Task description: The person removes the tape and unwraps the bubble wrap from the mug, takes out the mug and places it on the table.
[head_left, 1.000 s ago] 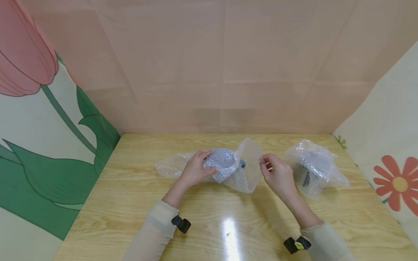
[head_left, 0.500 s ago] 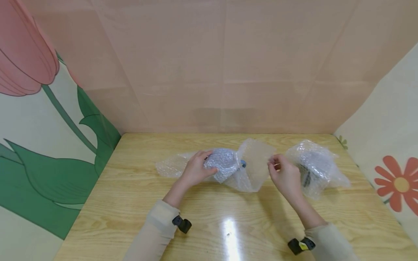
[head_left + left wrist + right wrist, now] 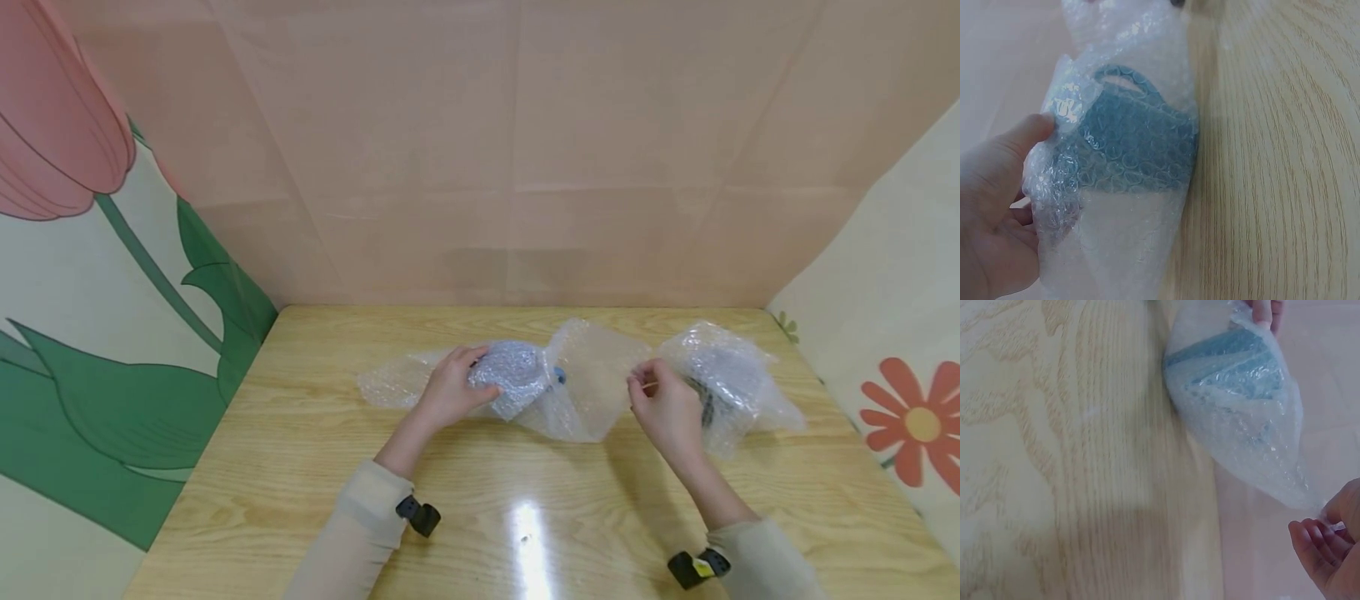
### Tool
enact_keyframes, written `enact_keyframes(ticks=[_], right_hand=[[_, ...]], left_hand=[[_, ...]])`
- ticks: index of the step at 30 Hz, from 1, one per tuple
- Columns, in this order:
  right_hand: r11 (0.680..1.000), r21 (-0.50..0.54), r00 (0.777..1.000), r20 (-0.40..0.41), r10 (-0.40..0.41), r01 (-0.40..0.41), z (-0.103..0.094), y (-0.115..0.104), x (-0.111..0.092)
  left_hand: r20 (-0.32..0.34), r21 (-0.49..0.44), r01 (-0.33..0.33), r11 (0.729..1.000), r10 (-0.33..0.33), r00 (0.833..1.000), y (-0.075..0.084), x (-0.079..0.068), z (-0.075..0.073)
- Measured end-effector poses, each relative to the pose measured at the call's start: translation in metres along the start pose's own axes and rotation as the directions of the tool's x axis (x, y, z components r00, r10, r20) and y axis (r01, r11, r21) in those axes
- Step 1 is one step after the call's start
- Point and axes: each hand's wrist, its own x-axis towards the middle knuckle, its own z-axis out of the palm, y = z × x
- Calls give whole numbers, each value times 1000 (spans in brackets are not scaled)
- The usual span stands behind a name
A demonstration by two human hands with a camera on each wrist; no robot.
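- Fingers of the left hand (image 3: 447, 387) grip the wrapped bundle (image 3: 510, 379), with the thumb on its near side and other fingers on its far side.
- Fingers of the right hand (image 3: 667, 408) are close together and pinch the edge of the bubble wrap (image 3: 600, 392), which spreads from the bundle toward 3 o'clock.
- Seen from the head, the bundle is on the far part of the wooden table (image 3: 375, 517), which has a wavy grain. Another flap of the wrap goes toward 9 o'clock.
- This bundle is roundish, with a shiny and crumpled surface; the spread sheet is thin and cloudy.
- Beyond the right hand, at 3 o'clock, is a second bundle (image 3: 731, 379) in similar film. Something dark (image 3: 707, 404) shows through; I cannot tell what it is.
- Left wrist view shows what from the head is only a small blue spot: a blue-green object (image 3: 1138, 137) under round bubbles, with a curved loop, like a handle, at its 12 o'clock.
- Only the right wrist view shows clearly how the wrap narrows into a point, at 4 o'clock, in the right fingers.
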Motion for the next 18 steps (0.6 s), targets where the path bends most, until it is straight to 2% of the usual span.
enact_keyframes(ticks=[7,18], right_hand=[[999,-28,999,-17,46,-47,2,6,-4],[996,-46,996,-52,68,-71,3,12,-10]], left_hand=[[1,-2,5,1000,-5,1000,0,-1,0],[1,-8,8,1000,-8,1000,0,0,0]])
